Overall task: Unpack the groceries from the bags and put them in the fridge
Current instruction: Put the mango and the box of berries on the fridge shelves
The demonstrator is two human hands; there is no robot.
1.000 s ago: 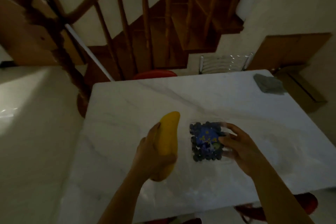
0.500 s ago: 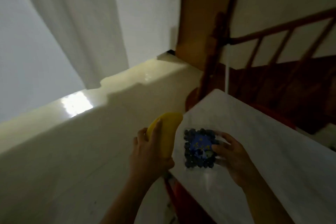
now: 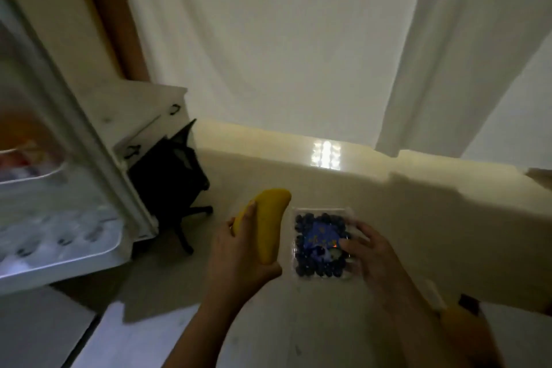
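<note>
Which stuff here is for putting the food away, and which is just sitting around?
For the job:
mango in left hand
blueberry box in right hand
open fridge door

Just there:
black office chair
white curtain
white drawers

Yellow mango [image 3: 267, 225] upright beside clear blueberry box [image 3: 321, 243], w/ fridge [image 3: 74, 158] open left.

No wording can be read: the blue label [image 3: 321, 235] on the clear blueberry punnet [image 3: 322, 243] carries small yellow marks, too blurred and dim to make out as letters or numbers.
</note>
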